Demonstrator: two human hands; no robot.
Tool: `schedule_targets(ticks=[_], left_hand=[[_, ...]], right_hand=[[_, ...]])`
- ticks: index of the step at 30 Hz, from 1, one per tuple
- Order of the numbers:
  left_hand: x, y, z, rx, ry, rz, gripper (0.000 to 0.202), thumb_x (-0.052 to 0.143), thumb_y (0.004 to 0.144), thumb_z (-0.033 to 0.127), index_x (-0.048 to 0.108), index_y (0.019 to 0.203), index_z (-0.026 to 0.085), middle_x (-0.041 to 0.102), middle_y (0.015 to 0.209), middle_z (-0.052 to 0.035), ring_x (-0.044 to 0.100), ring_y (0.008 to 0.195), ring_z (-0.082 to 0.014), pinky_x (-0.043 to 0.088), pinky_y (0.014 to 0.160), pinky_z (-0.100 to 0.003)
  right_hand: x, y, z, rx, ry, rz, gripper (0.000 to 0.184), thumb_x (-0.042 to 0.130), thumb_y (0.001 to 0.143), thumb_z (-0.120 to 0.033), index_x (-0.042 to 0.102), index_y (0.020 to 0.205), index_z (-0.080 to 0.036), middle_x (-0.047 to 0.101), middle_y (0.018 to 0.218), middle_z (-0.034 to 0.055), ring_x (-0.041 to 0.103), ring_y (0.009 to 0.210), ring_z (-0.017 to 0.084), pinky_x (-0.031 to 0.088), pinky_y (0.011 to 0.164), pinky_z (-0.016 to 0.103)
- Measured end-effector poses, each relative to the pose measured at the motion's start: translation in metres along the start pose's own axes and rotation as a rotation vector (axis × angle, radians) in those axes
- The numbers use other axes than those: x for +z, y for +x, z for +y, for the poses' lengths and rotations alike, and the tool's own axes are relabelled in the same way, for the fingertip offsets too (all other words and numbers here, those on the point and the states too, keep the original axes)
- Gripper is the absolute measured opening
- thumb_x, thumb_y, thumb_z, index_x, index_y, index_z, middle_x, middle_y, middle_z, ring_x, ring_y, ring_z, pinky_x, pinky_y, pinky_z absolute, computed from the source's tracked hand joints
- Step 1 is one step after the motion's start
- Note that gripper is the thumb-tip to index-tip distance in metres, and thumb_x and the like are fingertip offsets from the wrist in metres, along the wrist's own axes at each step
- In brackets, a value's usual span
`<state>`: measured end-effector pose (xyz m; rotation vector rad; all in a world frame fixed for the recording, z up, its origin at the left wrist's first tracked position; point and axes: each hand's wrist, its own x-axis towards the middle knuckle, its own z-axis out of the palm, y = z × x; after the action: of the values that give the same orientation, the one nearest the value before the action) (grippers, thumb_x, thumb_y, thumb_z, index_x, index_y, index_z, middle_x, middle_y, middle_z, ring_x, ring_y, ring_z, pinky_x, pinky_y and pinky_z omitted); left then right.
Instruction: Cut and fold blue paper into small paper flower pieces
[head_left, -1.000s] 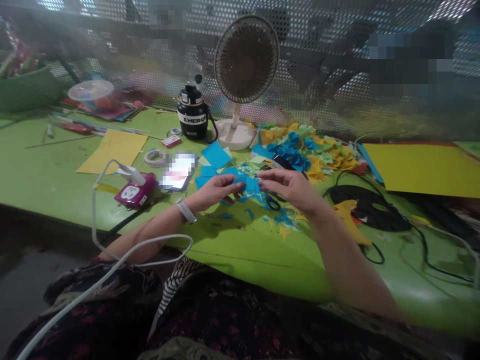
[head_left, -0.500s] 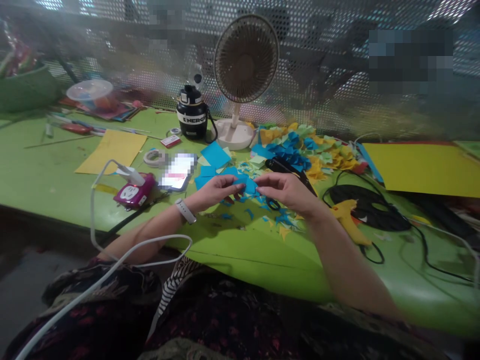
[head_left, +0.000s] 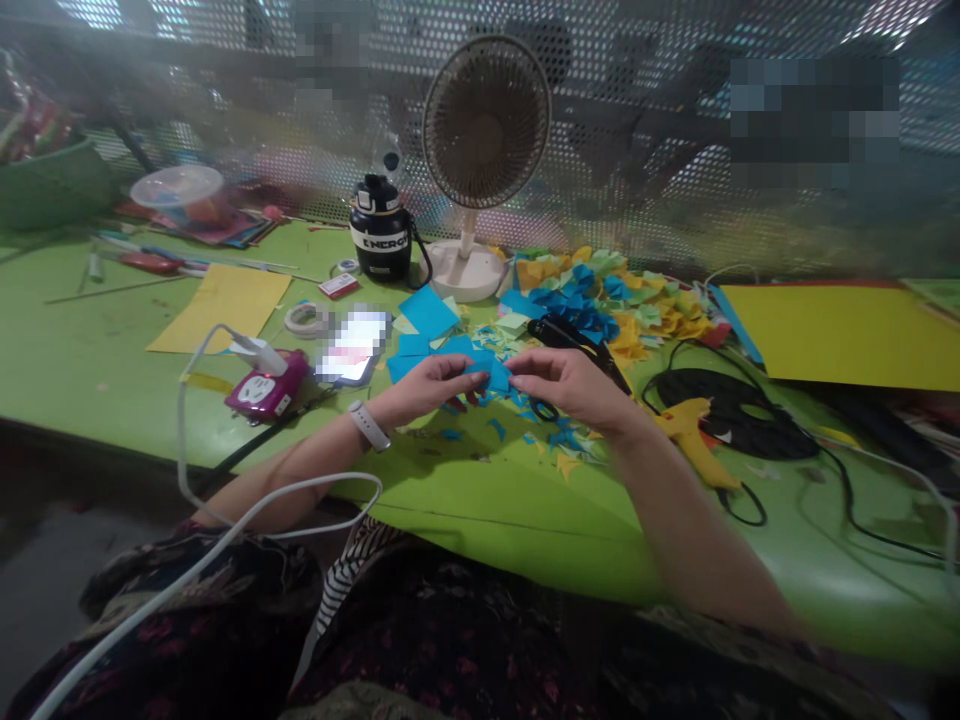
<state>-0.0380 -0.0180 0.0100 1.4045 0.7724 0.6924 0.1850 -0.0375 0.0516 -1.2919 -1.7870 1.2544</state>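
Between my two hands, just above the green table (head_left: 480, 500), is a small piece of blue paper (head_left: 496, 374). My left hand (head_left: 442, 380), with a pale watch strap on the wrist, pinches its left side. The thumb and forefinger of my right hand (head_left: 559, 380) close on its right edge. More blue paper squares (head_left: 427, 312) lie just beyond my left hand. Blue and yellow paper scraps (head_left: 566, 440) are strewn below the fingers. Black-handled scissors (head_left: 544, 408) lie partly hidden beside my right hand.
Behind my hands stand a fan (head_left: 486, 130) and a black bottle (head_left: 379, 235). A heap of folded paper pieces (head_left: 637, 300) lies right of the fan. A yellow glue gun (head_left: 697, 440) rests at right; a phone (head_left: 352, 345) and a purple power adapter (head_left: 268, 385) lie left, with a white cable.
The view has shifted slightly. Both hands stay at nearly the same place on the blue paper; the right fingertips sit slightly differently at its edge.
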Motion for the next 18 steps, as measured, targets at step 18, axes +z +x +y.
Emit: schedule_targets(ticks=[18], left_hand=[[-0.001, -0.005, 0.001, 0.01, 0.004, -0.141, 0.036, 0.08, 0.075, 0.044, 0.07, 0.088, 0.011, 0.074, 0.077, -0.0059, 0.068, 0.07, -0.0127, 0.057, 0.071, -0.027]], right_hand=[[0.014, 0.009, 0.013, 0.107, 0.234, -0.306, 0.045, 0.072, 0.071, -0.022, 0.066, 0.115, -0.018, 0.074, 0.106, 0.0063, 0.068, 0.097, 0.018, 0.053, 0.088, 0.033]])
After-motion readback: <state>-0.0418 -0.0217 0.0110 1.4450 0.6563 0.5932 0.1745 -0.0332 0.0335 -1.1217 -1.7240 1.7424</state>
